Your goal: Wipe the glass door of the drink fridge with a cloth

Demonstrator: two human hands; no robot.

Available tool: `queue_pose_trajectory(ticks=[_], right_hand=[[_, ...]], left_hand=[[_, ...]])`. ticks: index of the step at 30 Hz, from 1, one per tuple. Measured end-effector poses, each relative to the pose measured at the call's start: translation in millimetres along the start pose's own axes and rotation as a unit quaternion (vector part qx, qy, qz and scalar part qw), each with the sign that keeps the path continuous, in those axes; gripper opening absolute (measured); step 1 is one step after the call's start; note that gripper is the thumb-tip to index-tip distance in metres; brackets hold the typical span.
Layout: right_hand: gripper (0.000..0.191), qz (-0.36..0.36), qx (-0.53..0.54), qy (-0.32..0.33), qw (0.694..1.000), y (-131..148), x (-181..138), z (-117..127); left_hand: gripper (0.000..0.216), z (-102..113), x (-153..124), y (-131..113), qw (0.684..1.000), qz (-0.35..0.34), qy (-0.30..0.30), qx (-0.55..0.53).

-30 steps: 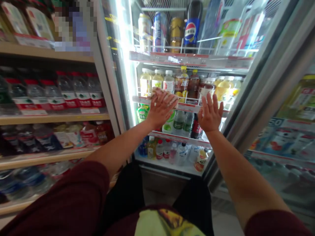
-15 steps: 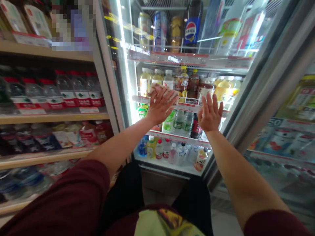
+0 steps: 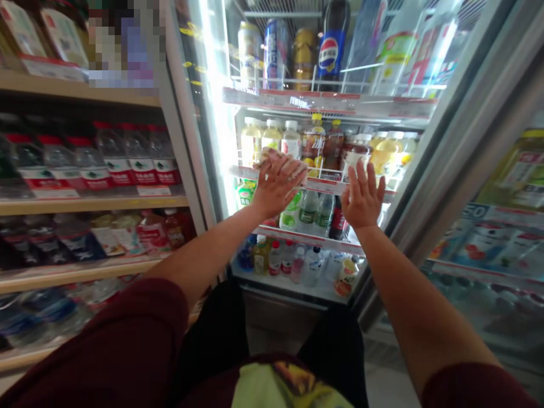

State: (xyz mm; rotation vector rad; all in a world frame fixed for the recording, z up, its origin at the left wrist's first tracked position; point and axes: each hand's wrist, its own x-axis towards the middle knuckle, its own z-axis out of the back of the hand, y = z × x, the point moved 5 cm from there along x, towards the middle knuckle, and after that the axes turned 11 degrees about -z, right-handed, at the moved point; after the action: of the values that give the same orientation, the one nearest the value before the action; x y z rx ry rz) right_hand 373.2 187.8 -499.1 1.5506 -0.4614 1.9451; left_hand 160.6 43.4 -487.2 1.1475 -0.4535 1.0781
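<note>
My left hand (image 3: 275, 190) is raised in front of a lit drinks fridge (image 3: 327, 102), fingers stretched out flat at the height of the second shelf's rail (image 3: 323, 184). A pinkish blurred patch (image 3: 276, 157) shows at its fingertips; I cannot tell whether it is a cloth or a reflection. My right hand (image 3: 362, 198) is up beside it, palm forward and fingers spread, holding nothing. Both hands seem to lie against or close to the fridge's glass front. Bottles of yellow and brown drinks (image 3: 314, 141) stand just behind them.
Cans and a cola bottle (image 3: 331, 45) fill the top fridge shelf, and small bottles (image 3: 297, 260) the bottom one. Open wooden shelves with water bottles (image 3: 123, 164) run along the left. A second glass-fronted fridge (image 3: 501, 226) is at the right.
My left hand slid slightly up and to the left, then came back down. The right hand has stayed put.
</note>
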Motion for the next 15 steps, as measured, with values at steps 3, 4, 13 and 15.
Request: queue_pose_trajectory(ticks=[3, 4, 13, 15], right_hand=[[0.060, -0.003, -0.001, 0.001, 1.000, -1, 1, 1], [0.060, -0.005, -0.001, 0.003, 1.000, -1, 1, 1], [0.053, 0.009, 0.009, -0.045, 0.999, 3, 4, 11], [0.049, 0.030, 0.010, -0.050, 0.998, 2, 16, 19]], left_hand=[[0.056, 10, 22, 11, 1.000, 0.024, -0.003, 0.010], [0.058, 12, 27, 12, 0.999, 0.034, -0.005, 0.013], [0.053, -4, 1, -14, 0.999, -0.015, 0.033, 0.001], [0.052, -1, 6, -6, 0.999, -0.032, 0.026, 0.003]])
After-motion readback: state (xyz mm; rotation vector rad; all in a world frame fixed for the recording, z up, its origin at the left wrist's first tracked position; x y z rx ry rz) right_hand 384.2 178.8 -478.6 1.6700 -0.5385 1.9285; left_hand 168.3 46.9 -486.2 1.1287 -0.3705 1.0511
